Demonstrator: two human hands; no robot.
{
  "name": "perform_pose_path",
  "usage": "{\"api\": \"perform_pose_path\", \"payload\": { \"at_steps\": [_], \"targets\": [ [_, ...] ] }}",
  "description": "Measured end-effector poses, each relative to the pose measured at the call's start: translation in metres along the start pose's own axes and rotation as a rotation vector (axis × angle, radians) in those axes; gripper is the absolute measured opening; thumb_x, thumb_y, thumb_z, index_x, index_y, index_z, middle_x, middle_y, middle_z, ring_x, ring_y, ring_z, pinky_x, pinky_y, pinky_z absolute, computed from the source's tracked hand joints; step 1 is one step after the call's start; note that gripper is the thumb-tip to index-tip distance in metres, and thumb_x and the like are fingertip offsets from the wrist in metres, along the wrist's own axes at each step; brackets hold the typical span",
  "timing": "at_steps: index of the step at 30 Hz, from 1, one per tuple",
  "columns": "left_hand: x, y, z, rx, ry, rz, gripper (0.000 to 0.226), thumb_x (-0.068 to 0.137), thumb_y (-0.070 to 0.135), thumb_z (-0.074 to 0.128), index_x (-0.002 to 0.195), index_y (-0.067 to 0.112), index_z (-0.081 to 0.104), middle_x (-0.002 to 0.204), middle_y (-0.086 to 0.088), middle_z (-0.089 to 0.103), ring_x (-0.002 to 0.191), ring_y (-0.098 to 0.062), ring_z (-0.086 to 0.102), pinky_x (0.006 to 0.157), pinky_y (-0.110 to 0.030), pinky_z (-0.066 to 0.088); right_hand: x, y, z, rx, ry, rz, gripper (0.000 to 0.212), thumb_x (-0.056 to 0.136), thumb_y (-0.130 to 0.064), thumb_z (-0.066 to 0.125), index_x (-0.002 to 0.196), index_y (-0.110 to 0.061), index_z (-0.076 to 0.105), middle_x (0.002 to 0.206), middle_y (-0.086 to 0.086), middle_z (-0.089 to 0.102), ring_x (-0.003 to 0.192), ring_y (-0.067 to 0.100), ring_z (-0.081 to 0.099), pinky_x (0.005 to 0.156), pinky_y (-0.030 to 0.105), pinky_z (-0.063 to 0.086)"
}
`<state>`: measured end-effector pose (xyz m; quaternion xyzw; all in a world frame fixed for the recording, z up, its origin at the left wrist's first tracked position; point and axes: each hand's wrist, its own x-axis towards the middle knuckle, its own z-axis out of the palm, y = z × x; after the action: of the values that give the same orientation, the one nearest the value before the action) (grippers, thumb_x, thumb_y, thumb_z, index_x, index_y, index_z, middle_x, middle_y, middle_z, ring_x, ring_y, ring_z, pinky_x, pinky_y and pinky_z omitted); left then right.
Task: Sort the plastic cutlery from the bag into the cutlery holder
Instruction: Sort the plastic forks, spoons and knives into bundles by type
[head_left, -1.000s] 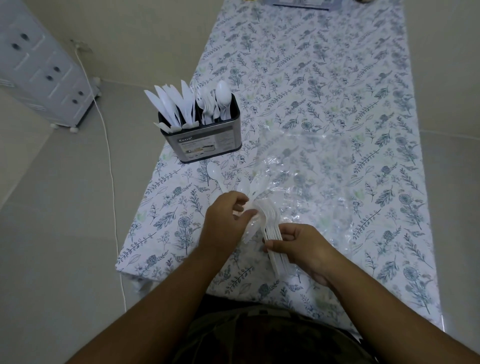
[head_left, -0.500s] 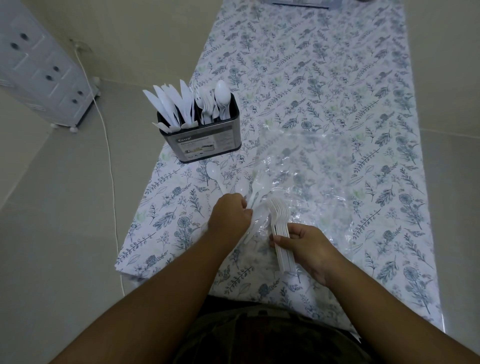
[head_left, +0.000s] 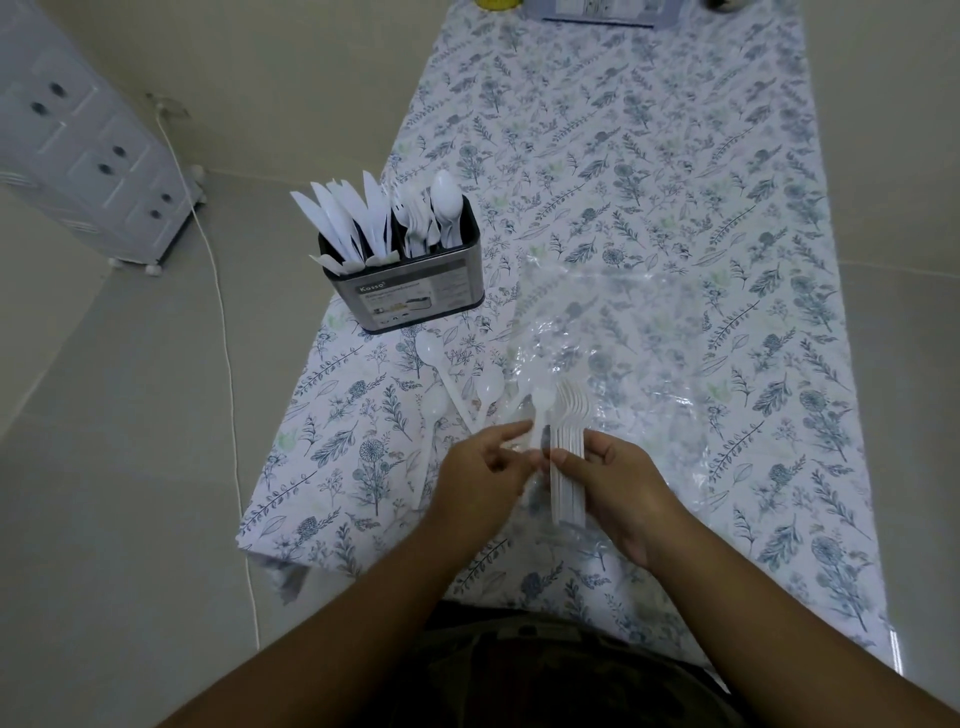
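My right hand (head_left: 618, 483) grips a stacked bundle of white plastic forks (head_left: 569, 447), tines pointing away from me. My left hand (head_left: 485, 467) pinches one more white piece (head_left: 540, 415) right beside that bundle. Loose white spoons (head_left: 457, 384) lie on the cloth just beyond my left hand. The clear plastic bag (head_left: 639, 343) lies flat and crumpled under and past the forks. The metal cutlery holder (head_left: 410, 291) stands at the table's left edge, with knives at its left, forks in the middle and spoons at the right.
The table (head_left: 675, 182) wears a floral cloth and ends close to the holder on the left. A white cable (head_left: 218, 291) runs across the floor, and a grey drawer unit (head_left: 88, 161) stands far left. A flat package (head_left: 597, 10) lies at the table's far end.
My left hand came back from the loose spoons toward the bundle and now pinches a piece beside it. My right hand has turned the fork bundle more upright.
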<state>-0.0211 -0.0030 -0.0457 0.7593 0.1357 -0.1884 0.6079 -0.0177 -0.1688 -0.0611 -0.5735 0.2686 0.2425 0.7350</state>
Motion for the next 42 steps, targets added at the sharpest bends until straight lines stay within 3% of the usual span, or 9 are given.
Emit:
{"api": "perform_pose_path", "payload": {
  "at_steps": [6,10,15,22,25,30,35,39,42],
  "targets": [
    [-0.003,-0.005,0.008,0.343,-0.016,0.246,0.03,0.1,0.027,0.059,0.129,0.026,0.066,0.082,0.005,0.073,0.066,0.003,0.062,0.064,-0.006,0.045,-0.002,0.0,0.007,-0.052,-0.036,-0.067,0.025,0.098,-0.004,0.062,0.121,-0.007,0.071,0.112,0.012,0.078,0.105,0.028,0.075,0.094,0.046,0.058],
    [0.0,-0.004,0.012,0.533,-0.017,0.296,0.032,0.102,0.018,0.048,0.128,0.008,0.065,0.1,-0.012,0.066,0.086,-0.013,0.057,0.074,-0.017,0.038,-0.005,0.0,0.008,-0.12,-0.033,-0.096,0.024,0.098,-0.005,0.064,0.12,-0.009,0.072,0.11,0.009,0.079,0.104,0.024,0.075,0.09,0.04,0.06],
    [0.003,-0.003,0.015,0.453,-0.014,0.227,0.031,0.102,0.021,0.048,0.076,0.011,0.062,0.069,0.002,0.057,0.063,-0.008,0.052,0.058,-0.014,0.034,-0.007,-0.002,0.011,-0.355,0.015,-0.187,0.019,0.103,-0.018,0.058,0.108,-0.016,0.077,0.099,0.0,0.08,0.093,0.016,0.076,0.081,0.031,0.059],
    [0.004,-0.011,0.011,0.433,0.02,0.196,0.036,0.1,0.021,0.056,0.066,0.012,0.065,0.059,0.002,0.061,0.056,-0.008,0.055,0.054,-0.012,0.037,-0.002,0.006,0.018,-0.231,0.023,-0.042,0.047,0.094,-0.049,0.055,0.125,-0.018,0.071,0.127,0.006,0.072,0.118,0.022,0.067,0.109,0.047,0.05],
    [0.002,-0.008,0.006,0.31,0.041,0.151,0.027,0.097,0.021,0.061,0.074,0.024,0.073,0.064,0.006,0.069,0.06,-0.003,0.065,0.06,-0.014,0.05,0.0,0.005,0.015,-0.075,-0.016,0.03,0.033,0.104,-0.018,0.051,0.129,-0.002,0.065,0.113,0.023,0.074,0.103,0.034,0.074,0.096,0.049,0.058],
    [0.002,-0.004,-0.002,0.12,0.134,0.069,0.022,0.092,0.021,0.07,0.114,0.023,0.07,0.08,0.004,0.075,0.072,-0.007,0.073,0.076,-0.038,0.063,-0.001,-0.001,0.018,0.026,-0.087,0.044,0.032,0.104,-0.01,0.051,0.131,0.004,0.062,0.114,0.025,0.074,0.106,0.036,0.073,0.1,0.051,0.055],
    [0.0,0.0,-0.009,0.152,0.134,0.05,0.041,0.091,0.042,0.065,0.124,0.019,0.068,0.098,0.008,0.073,0.089,-0.006,0.071,0.085,-0.034,0.061,0.004,0.003,0.027,0.047,-0.07,0.043,0.038,0.1,-0.007,0.06,0.138,-0.003,0.057,0.126,0.021,0.07,0.116,0.03,0.069,0.105,0.044,0.052],
    [0.001,-0.001,-0.019,0.18,0.166,0.095,0.042,0.089,0.04,0.073,0.124,0.018,0.069,0.103,0.009,0.073,0.092,0.002,0.068,0.086,-0.022,0.057,0.003,-0.003,0.035,-0.096,-0.124,-0.021,0.019,0.1,-0.006,0.059,0.101,-0.012,0.077,0.106,0.012,0.079,0.102,0.022,0.075,0.085,0.031,0.058],
    [0.004,-0.002,-0.029,0.184,0.196,0.122,0.035,0.09,0.033,0.073,0.122,0.019,0.071,0.1,0.01,0.075,0.089,0.006,0.068,0.082,-0.015,0.056,0.005,-0.007,0.039,-0.291,-0.1,-0.123,0.016,0.099,-0.018,0.064,0.104,-0.013,0.079,0.107,0.01,0.078,0.107,0.024,0.073,0.095,0.04,0.059]
  ]
}}
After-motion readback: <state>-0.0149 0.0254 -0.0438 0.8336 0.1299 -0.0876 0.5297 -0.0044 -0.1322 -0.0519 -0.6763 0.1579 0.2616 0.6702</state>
